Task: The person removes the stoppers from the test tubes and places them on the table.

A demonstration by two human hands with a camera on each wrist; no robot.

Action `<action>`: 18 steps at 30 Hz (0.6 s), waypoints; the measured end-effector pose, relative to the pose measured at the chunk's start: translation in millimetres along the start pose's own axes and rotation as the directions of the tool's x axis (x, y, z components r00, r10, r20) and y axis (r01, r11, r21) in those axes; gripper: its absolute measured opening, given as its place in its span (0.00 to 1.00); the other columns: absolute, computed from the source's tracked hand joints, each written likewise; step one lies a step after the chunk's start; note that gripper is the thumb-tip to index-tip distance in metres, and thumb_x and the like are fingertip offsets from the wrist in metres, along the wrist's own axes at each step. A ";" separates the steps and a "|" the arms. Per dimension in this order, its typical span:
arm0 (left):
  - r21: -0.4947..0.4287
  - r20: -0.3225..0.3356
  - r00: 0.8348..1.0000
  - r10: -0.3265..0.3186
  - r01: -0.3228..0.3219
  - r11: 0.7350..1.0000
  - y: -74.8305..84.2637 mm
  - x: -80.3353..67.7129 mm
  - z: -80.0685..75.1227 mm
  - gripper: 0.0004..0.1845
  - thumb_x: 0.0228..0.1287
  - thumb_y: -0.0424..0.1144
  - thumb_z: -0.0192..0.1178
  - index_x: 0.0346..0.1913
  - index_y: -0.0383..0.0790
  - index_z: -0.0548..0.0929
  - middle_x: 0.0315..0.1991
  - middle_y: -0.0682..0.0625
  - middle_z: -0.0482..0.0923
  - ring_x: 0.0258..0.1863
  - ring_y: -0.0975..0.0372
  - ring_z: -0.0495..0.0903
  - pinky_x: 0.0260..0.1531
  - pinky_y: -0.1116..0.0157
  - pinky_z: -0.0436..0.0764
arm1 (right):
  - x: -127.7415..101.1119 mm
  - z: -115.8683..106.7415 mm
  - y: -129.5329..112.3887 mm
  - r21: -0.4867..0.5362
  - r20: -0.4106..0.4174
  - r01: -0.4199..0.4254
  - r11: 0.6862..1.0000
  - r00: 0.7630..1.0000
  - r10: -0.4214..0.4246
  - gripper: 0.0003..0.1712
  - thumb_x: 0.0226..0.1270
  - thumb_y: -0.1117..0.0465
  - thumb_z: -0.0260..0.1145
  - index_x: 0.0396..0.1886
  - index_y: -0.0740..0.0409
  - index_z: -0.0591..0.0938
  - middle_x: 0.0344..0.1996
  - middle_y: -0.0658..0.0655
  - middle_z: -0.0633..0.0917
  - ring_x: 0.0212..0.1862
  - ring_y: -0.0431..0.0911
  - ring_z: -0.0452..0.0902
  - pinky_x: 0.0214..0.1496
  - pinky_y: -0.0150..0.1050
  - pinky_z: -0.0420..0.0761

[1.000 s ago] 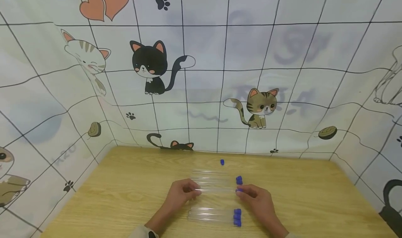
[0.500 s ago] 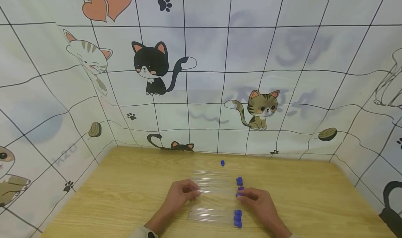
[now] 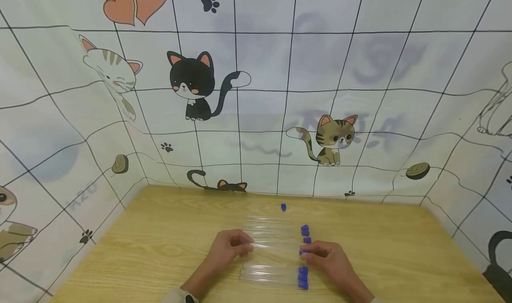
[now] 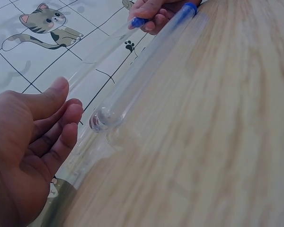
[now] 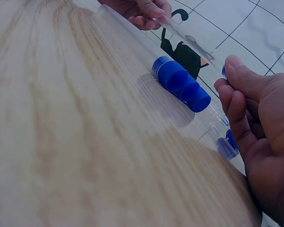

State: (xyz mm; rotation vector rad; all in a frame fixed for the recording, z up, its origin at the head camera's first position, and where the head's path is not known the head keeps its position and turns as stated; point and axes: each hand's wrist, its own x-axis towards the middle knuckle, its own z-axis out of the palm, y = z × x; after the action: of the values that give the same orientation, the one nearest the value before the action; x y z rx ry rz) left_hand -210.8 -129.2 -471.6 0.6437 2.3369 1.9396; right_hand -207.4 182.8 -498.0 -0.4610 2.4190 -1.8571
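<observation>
A clear test tube (image 5: pixel 194 42) with a blue cap (image 3: pixel 303 252) is held level between both hands. My left hand (image 3: pixel 232 245) pinches its far end between thumb and fingertips, and my right hand (image 3: pixel 326 256) pinches the blue cap. In the left wrist view the held tube (image 4: pixel 104 54) is raised above the tabletop. On the near side lies a row of capped test tubes (image 3: pixel 268 274), side by side, with blue caps (image 5: pixel 173 75) at their right ends. Behind the hands, more clear tubes (image 3: pixel 268 227) lie parallel, blue caps (image 3: pixel 305 230) also on the right.
One small blue cap (image 3: pixel 283 207) stands apart at the back of the wooden table (image 3: pixel 168 232). A cat-patterned cloth (image 3: pixel 256 107) hangs behind and along both sides. A dark curved object (image 3: pixel 498 263) is at the right edge.
The held tube has come toward me, away from the back tubes and nearer the front row. A blue cap behind the right hand has come into sight.
</observation>
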 end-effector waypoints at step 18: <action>-0.059 -0.002 1.000 -0.025 0.025 0.998 0.8 -0.6 -5.3 0.08 0.59 0.28 0.64 0.38 0.25 0.81 0.30 0.36 0.82 0.24 0.54 0.80 0.28 0.61 0.81 | -0.7 9.1 0.4 -0.048 -0.082 0.014 0.999 0.996 -0.018 0.12 0.58 0.53 0.72 0.37 0.55 0.85 0.37 0.52 0.87 0.39 0.45 0.83 0.42 0.37 0.81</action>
State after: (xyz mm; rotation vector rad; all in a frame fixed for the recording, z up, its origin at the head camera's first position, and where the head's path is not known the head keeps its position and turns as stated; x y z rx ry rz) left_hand -211.5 -134.3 -469.8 0.6049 2.2683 1.9914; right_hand -204.8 174.6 -500.9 -0.4158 2.5245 -1.8649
